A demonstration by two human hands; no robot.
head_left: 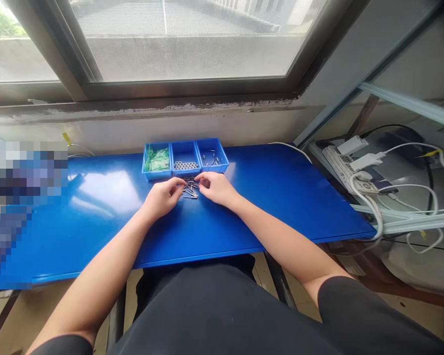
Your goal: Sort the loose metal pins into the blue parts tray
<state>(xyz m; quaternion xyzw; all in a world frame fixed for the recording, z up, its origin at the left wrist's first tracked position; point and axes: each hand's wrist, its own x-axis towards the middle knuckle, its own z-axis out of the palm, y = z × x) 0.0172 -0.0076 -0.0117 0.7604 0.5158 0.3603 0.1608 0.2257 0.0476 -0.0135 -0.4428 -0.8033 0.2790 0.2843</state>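
My left hand (164, 198) hovers at the left side of a small pile of thin, dark metal pins (191, 191) on the blue tabletop (203, 227). Its thumb and forefinger are pinched together; whatever lies between them is too small to name. Across the pile, my right hand (218, 189) has its fingertips closed at the pins, and I cannot make out what they hold. Just behind both hands stands a blue three-part bin (172, 172). Green and clear plastic pieces (158, 160) fill its left part, short metal cylinders (185, 165) stand in the middle, and several thin pins (211, 160) lie in the right.
A window (192, 54) is behind the table. At the right, a white power strip (346, 165) with plugs and looping cables sits beside a metal frame (414, 222). A blurred-out patch (18, 187) covers the table's left end.
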